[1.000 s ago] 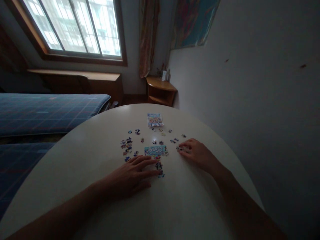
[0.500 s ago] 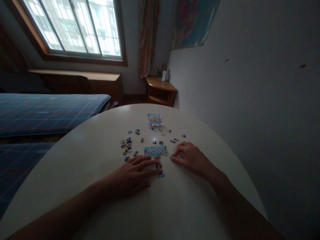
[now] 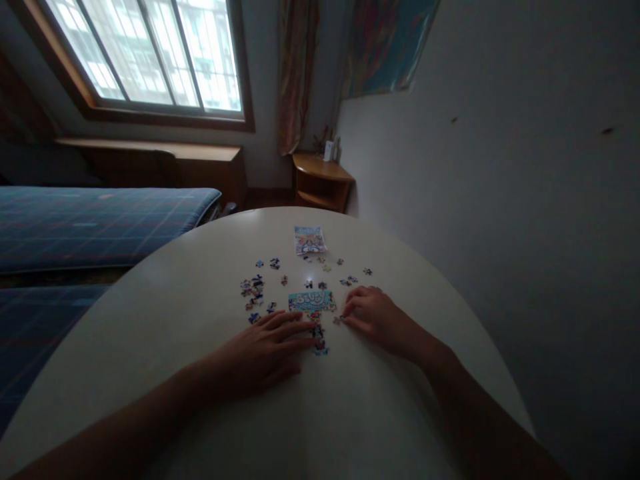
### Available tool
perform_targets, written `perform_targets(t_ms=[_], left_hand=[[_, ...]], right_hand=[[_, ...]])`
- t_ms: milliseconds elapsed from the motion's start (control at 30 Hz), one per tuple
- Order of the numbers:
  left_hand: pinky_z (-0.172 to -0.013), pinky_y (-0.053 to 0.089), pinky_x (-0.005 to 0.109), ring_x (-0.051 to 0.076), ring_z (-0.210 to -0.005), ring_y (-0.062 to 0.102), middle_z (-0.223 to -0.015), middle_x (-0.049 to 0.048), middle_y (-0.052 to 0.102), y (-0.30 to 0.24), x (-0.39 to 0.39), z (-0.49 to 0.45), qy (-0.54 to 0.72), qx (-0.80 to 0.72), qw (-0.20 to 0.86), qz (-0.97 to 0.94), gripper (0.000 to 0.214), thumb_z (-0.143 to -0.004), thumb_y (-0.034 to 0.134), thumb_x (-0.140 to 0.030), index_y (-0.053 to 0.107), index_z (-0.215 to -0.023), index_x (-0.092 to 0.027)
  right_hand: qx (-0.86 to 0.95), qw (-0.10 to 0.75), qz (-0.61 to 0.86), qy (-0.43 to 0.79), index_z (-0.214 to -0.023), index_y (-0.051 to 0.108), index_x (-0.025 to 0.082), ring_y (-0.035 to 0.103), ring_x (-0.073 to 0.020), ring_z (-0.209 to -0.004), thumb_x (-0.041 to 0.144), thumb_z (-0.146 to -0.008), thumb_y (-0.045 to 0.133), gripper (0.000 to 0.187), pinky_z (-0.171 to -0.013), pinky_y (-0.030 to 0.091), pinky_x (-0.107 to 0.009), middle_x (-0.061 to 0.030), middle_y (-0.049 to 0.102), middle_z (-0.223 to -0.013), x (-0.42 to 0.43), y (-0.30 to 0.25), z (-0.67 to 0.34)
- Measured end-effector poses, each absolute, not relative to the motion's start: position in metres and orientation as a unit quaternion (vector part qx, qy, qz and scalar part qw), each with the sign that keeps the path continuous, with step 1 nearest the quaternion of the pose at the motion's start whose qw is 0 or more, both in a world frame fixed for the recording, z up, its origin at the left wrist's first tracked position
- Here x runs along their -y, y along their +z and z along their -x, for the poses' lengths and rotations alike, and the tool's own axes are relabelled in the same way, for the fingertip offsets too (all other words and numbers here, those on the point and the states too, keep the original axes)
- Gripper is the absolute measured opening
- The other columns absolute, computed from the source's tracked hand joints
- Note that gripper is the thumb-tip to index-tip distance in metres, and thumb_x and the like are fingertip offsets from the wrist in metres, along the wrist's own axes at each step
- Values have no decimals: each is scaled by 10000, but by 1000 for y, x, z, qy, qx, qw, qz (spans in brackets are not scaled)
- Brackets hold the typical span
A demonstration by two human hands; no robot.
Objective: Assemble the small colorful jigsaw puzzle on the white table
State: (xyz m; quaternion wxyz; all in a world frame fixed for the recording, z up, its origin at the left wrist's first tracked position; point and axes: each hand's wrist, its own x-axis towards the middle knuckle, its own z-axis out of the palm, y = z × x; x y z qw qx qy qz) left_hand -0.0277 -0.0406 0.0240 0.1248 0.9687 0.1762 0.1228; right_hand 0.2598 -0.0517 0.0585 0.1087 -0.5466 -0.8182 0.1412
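Observation:
A partly joined jigsaw puzzle lies on the white table, a lettered blue strip across its top and a narrow column of pieces running down towards me. My left hand rests flat with fingers stretched, its fingertips on that column and covering part of it. To the right of the column, my right hand has thumb and fingers pinched on a small puzzle piece. The piece is close to the strip's lower right corner, apart from the joined part.
Loose puzzle pieces are clustered left of the puzzle, with several more scattered behind it. A printed picture sheet lies farther back on the round table. A plaid mattress is at the left, a wall at the right.
My right hand has shifted slightly, bringing the puzzle piece left and a little nearer to me, closer to the column. My left hand has stayed in place.

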Motion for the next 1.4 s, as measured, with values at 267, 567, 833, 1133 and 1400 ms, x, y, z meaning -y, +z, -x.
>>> perform_targets(t_ms=[267,567,833,1133,1400], left_hand=[[-1174,320,508,286,-1438,335,-1562,-19,396,23,40,26,104,-182,117,-971,477,-999,495,-333,413,-1468,-344],[-1177,315,500,289,-1443,322,-1574,-12,374,23,39,26,97,-176,111,-973,489,-998,490,-320,400,-1479,-329],[-1175,318,509,296,-1434,339,-1573,-7,377,22,40,27,106,-178,113,-972,505,-992,498,-307,395,-1486,-332],[-1172,321,510,294,-1428,351,-1566,2,390,22,39,27,113,-175,111,-972,503,-980,515,-303,417,-1473,-323],[-1168,327,511,294,-1430,342,-1575,1,374,23,41,26,100,-179,103,-973,491,-982,510,-289,425,-1465,-307]], right_hand=[[826,141,529,136,-900,695,168,587,-218,-1022,179,-889,658,40,-951,414,-382,-89,678,-1065,52,50,-246],[827,154,523,138,-915,696,164,586,-223,-1036,185,-896,654,50,-955,423,-389,-98,675,-1071,53,48,-240],[831,161,516,128,-943,689,182,605,-241,-1040,180,-877,672,68,-944,449,-406,-93,674,-1064,52,45,-243],[853,192,470,121,-974,728,228,621,-196,-940,232,-931,615,121,-856,467,-338,-77,682,-1009,53,38,-237],[858,181,465,122,-946,737,238,617,-194,-947,229,-940,607,131,-856,455,-327,-57,700,-979,53,42,-237]])
